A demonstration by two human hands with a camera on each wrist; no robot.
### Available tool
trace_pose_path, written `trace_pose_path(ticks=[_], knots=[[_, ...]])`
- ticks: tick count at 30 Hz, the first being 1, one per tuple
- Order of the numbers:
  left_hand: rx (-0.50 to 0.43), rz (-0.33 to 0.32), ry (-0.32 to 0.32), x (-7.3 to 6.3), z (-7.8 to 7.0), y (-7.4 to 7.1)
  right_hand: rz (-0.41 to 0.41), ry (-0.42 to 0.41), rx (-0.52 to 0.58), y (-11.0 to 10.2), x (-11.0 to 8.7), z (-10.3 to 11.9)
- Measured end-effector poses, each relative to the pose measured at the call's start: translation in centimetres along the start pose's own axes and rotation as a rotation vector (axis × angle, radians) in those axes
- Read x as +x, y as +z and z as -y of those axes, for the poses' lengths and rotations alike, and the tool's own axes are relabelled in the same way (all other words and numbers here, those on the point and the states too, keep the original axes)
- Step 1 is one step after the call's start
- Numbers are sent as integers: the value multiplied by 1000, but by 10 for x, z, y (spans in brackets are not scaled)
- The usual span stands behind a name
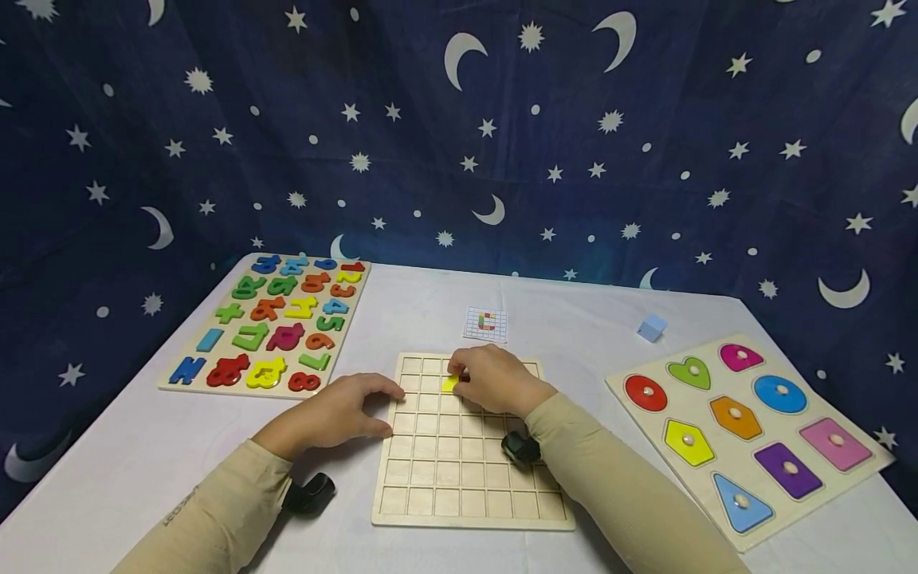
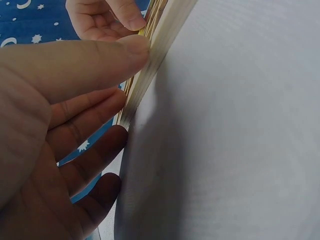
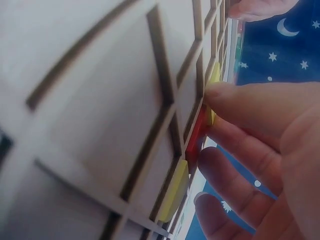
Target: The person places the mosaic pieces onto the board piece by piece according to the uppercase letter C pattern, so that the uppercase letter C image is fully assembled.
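Note:
A pale wooden grid board (image 1: 423,522) lies on the table, divided into square cells. My right hand (image 1: 498,383) is over its upper rows, pinching a yellow square tile (image 1: 449,384) between thumb and forefinger at a cell. In the right wrist view a red tile (image 3: 196,135) and another yellow tile (image 3: 175,192) sit in cells beside my fingers; the hand hides these in the head view. My left hand (image 1: 333,414) rests at the board's left edge, thumb and fingers spread apart, with the fingertips right at the rim (image 2: 159,45).
Behind the board lies a small printed pattern card (image 1: 486,324). A number puzzle board (image 1: 244,327) stands at the left, a knobbed shape puzzle (image 1: 717,470) at the right. A light blue cube (image 1: 652,328) sits near the back right. A starry cloth (image 1: 402,191) hangs behind the table.

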State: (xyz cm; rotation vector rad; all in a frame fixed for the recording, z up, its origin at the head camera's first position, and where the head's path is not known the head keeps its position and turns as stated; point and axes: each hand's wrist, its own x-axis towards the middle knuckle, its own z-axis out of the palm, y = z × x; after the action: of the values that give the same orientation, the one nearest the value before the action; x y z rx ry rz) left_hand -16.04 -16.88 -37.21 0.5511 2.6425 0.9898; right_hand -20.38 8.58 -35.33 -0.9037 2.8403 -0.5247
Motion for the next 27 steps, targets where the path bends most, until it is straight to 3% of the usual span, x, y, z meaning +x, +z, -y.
trace_pose_path(ticks=[15,27], knots=[[6,0,-1,-1,0,0,-3,9,33,-1,-3,-2],[12,-1,12,-1,1,0,6,69,84,-13,-16,-12]])
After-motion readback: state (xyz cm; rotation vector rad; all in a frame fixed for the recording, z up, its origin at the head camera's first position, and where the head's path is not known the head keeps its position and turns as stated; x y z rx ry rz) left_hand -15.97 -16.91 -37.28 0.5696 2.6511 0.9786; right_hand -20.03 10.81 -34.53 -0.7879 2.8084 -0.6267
